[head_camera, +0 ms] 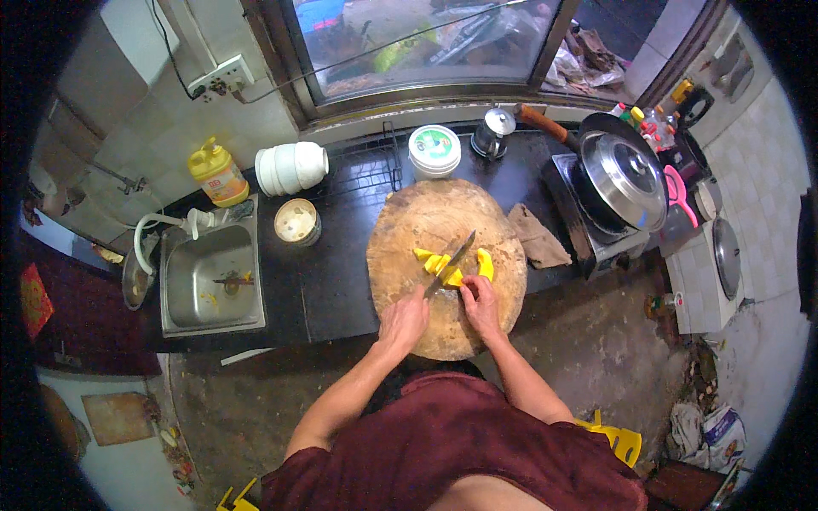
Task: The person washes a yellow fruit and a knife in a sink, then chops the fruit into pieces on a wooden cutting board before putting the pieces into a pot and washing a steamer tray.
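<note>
My left hand (pixel 405 320) is closed around the handle of a kitchen knife (pixel 463 246), whose blade slants away to the upper right. Under and beside the blade lie cut yellow chunks (pixel 436 263), possibly pumpkin. The fingertips of my right hand (pixel 482 309) pinch a yellow piece (pixel 453 277) against the right side of the blade. Just beyond that hand, a longer curved yellow slice (pixel 485 264) rests on its own. All of it is on a thick round wooden chopping board (pixel 441 211), and my fist hides the knife's handle.
A white lidded tub (pixel 434 152) stands behind the board, with a brown cloth (pixel 539 236) to its right. Farther right, a lidded wok (pixel 623 172) sits on a stove. On the left are a round container (pixel 298 222), stacked bowls (pixel 291 168) and a steel sink (pixel 211 316).
</note>
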Tool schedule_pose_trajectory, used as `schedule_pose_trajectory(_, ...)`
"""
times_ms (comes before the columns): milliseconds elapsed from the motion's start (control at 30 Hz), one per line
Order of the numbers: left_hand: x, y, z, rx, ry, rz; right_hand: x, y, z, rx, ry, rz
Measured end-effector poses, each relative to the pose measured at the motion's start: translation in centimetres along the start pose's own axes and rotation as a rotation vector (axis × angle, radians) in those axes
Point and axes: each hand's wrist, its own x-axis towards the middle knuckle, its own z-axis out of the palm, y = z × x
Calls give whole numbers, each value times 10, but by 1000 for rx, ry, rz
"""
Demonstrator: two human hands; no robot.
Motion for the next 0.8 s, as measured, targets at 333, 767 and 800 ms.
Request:
schedule_pose_trajectory(333, -16, -3, 8, 84, -135, -73, 0, -17, -4, 72, -3, 105)
schedule_pose_trajectory(767, -55, -12, -4, -2, -145, -28, 25, 4, -37, -239, 233, 107)
schedule_pose_trajectory(800, -56, -15, -4, 13, -164, -21, 28, -5, -40, -251, 149, 183)
